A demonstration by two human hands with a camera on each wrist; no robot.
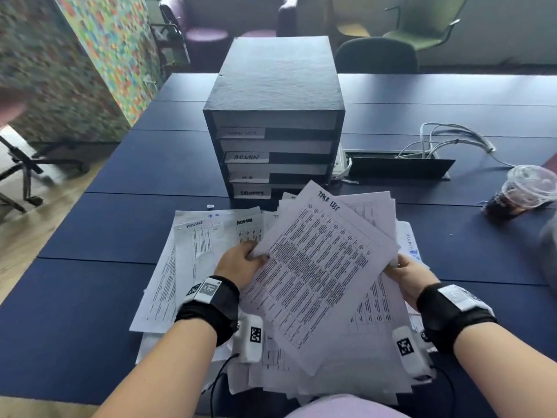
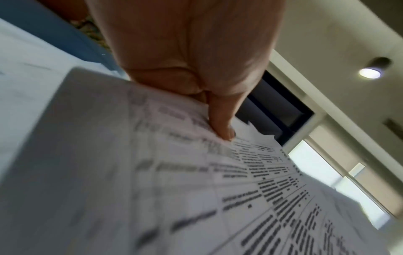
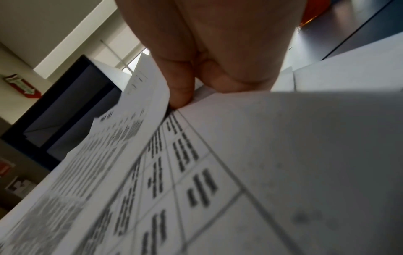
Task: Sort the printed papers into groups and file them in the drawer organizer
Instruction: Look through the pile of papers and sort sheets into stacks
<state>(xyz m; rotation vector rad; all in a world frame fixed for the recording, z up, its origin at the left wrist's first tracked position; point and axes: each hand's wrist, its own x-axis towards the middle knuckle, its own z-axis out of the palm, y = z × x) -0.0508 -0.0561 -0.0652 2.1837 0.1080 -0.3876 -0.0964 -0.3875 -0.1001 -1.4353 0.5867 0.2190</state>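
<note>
Printed white paper sheets at frame centre, pinched by left hand and right hand, should be squared before filing.

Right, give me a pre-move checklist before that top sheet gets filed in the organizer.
1. Both hands hold the fanned printed sheets: left hand and right hand each grip an edge. Ok.
2. Top white printed sheet headed TASK LIST readable: ok.
3. Matching label on the black four-drawer cardboard organizer: the top label is too faint to read. Cannot tell.
4. Target drawer open: all four look closed. Not ok.
5. A hand free to pull a drawer: both are occupied. Not ok.
6. Clear plastic lidded cup with dark drink clear of the papers: it stands apart at the right. Ok.
</note>
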